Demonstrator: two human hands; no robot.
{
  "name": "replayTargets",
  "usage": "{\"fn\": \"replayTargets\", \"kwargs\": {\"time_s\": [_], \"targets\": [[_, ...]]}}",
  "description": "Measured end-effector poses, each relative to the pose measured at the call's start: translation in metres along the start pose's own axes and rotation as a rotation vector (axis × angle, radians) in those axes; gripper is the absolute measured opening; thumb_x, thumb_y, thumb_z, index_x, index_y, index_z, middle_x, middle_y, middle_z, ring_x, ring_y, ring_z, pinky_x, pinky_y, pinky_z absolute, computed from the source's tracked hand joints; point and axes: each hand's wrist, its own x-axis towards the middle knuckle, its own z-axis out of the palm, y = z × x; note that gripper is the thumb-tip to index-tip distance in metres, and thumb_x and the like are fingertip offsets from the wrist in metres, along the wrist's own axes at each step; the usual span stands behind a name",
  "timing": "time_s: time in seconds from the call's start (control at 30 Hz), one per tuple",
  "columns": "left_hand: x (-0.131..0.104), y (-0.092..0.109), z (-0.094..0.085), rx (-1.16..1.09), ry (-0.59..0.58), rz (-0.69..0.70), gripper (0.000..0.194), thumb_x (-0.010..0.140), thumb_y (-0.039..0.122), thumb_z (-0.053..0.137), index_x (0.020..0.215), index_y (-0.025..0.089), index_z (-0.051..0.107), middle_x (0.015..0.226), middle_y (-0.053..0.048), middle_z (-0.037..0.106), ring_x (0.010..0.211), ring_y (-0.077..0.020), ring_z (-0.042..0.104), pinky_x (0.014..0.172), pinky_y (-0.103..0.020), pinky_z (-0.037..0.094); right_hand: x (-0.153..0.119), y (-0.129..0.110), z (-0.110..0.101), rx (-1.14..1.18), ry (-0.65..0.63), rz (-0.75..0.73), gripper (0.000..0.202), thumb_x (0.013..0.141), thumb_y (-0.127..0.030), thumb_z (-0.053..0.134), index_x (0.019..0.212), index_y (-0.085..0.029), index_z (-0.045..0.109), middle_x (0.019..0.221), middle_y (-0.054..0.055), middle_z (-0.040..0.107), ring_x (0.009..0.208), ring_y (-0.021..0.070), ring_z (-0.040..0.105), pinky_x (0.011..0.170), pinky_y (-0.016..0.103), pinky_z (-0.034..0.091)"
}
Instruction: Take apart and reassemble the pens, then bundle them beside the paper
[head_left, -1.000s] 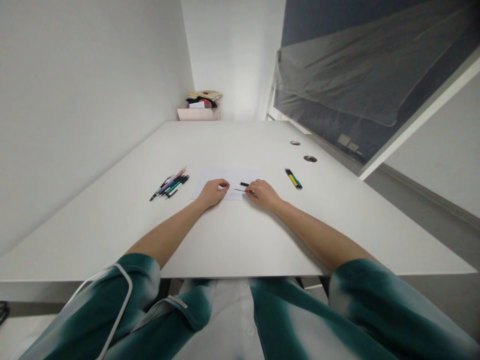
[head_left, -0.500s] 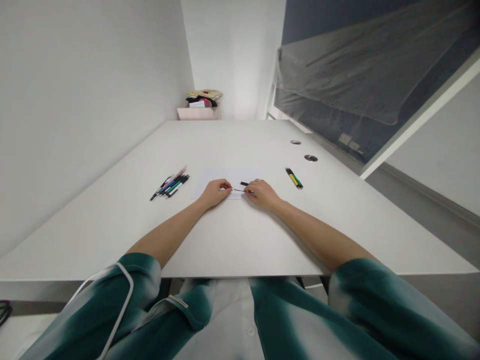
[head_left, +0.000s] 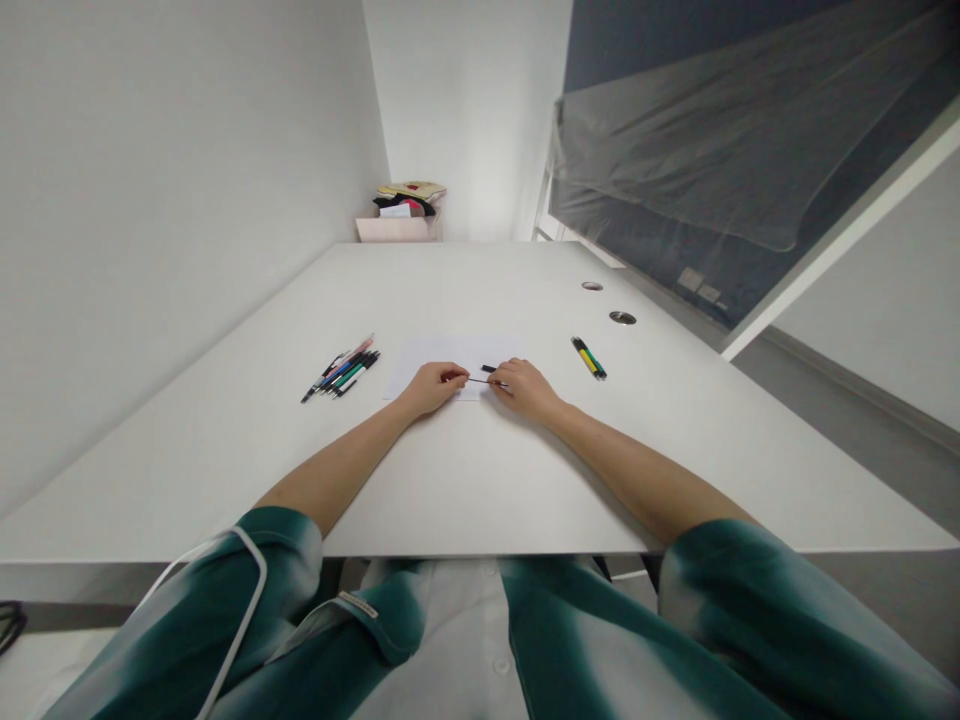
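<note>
A thin dark pen refill (head_left: 478, 380) stretches level between my two hands, low over a white sheet of paper (head_left: 405, 350). Its left end sits in the pinched fingertips of my left hand (head_left: 436, 386). My right hand (head_left: 525, 388) has thumb and fingers closed on the other end. Just beyond the right fingers a black pen part (head_left: 488, 368) shows; the rest of it is hidden behind that hand. Both hands rest close to the paper.
To the left lies a pile of several pens (head_left: 341, 372). Yellow and green pens (head_left: 589, 357) lie side by side on the right. Two round metal-rimmed holes (head_left: 622, 318) are in the white table (head_left: 465, 480). A pink box (head_left: 394, 230) with things inside stands past the far edge.
My left hand has shifted slightly to the right along the refill, so a shorter stretch shows between the hands. My right hand stays nearly still.
</note>
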Motion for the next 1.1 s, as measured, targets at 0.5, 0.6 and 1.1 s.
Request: {"fn": "replayTargets", "kwargs": {"time_s": [0.5, 0.6, 1.1], "targets": [[-0.002, 0.004, -0.001, 0.089, -0.083, 0.036, 0.029, 0.078, 0.027, 0.059, 0.100, 0.017, 0.075, 0.094, -0.006, 0.075, 0.083, -0.0185, 0.066, 0.084, -0.032, 0.051, 0.000, -0.002, 0.000, 0.005, 0.003, -0.031, 0.020, 0.090, -0.019, 0.050, 0.092, -0.017, 0.070, 0.089, 0.010, 0.068, 0.089, 0.0223, 0.055, 0.078, 0.032, 0.036], [-0.003, 0.005, 0.000, 0.093, -0.082, 0.034, 0.029, 0.079, 0.027, 0.059, 0.100, 0.017, 0.075, 0.094, -0.006, 0.076, 0.083, -0.0182, 0.066, 0.083, -0.031, 0.051, 0.000, -0.003, -0.001, 0.002, 0.017, -0.034, 0.020, 0.090, -0.019, 0.050, 0.090, -0.017, 0.070, 0.089, 0.011, 0.067, 0.090, 0.0226, 0.054, 0.079, 0.032, 0.036], [-0.004, 0.000, -0.005, 0.174, 0.016, 0.078, 0.024, 0.081, 0.030, 0.056, 0.090, 0.018, 0.074, 0.089, -0.005, 0.074, 0.083, -0.0183, 0.064, 0.083, -0.031, 0.049, -0.001, 0.006, 0.000, 0.154, 0.145, 0.056, 0.024, 0.093, -0.031, 0.050, 0.097, -0.017, 0.068, 0.094, 0.010, 0.069, 0.091, 0.0223, 0.057, 0.084, 0.035, 0.039]]}}
